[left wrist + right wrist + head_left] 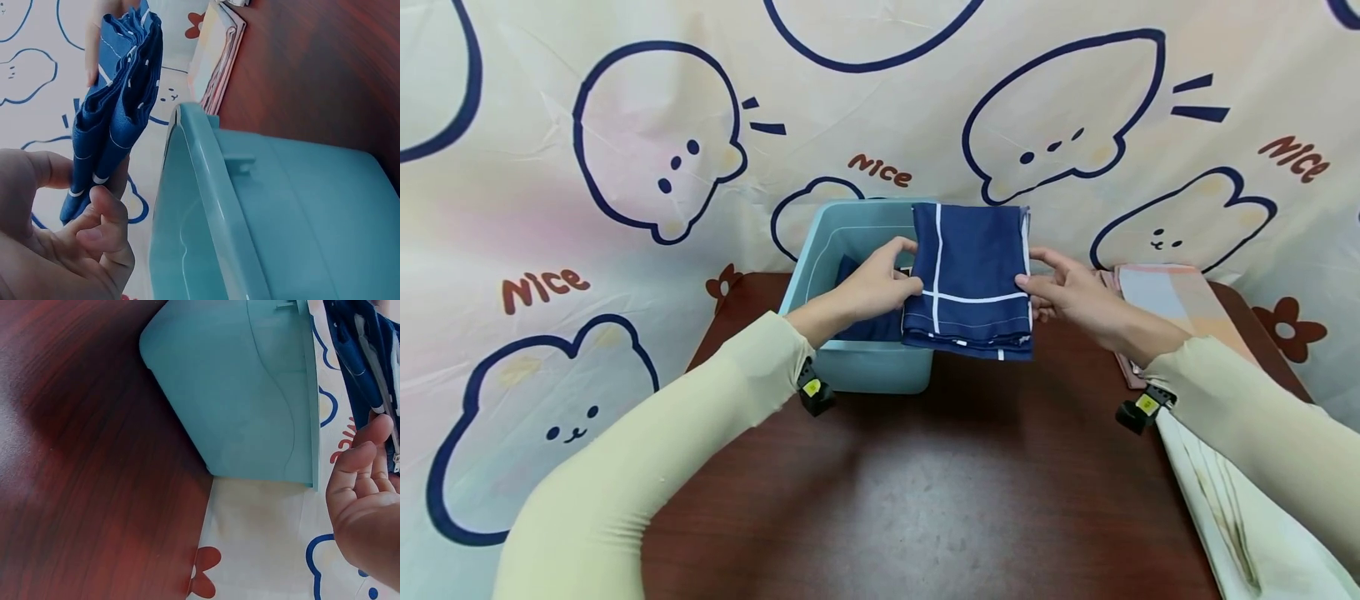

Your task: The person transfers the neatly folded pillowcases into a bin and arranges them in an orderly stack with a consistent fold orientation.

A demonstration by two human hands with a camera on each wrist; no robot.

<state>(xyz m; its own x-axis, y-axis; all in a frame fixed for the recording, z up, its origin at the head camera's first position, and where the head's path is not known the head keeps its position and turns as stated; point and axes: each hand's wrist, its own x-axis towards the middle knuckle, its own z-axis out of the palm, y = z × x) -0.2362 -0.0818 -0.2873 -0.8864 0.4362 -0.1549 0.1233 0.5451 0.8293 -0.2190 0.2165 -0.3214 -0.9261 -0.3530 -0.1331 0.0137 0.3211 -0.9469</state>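
Observation:
A folded navy cloth with white lines is held up between both hands, over the right side of a teal plastic bin. My left hand pinches its left edge, thumb on the near face. On the opposite edge, my right hand grips with thumb and fingers. Stacked layers of the fold show in the left wrist view, where the cloth hangs above the bin's rim. Inside the bin lies more dark blue fabric, partly hidden by the left hand and the held cloth.
A folded pastel checked cloth lies at the table's back right. Pale fabric lies along the right edge, below the right arm. The dark red-brown table backs onto a printed curtain.

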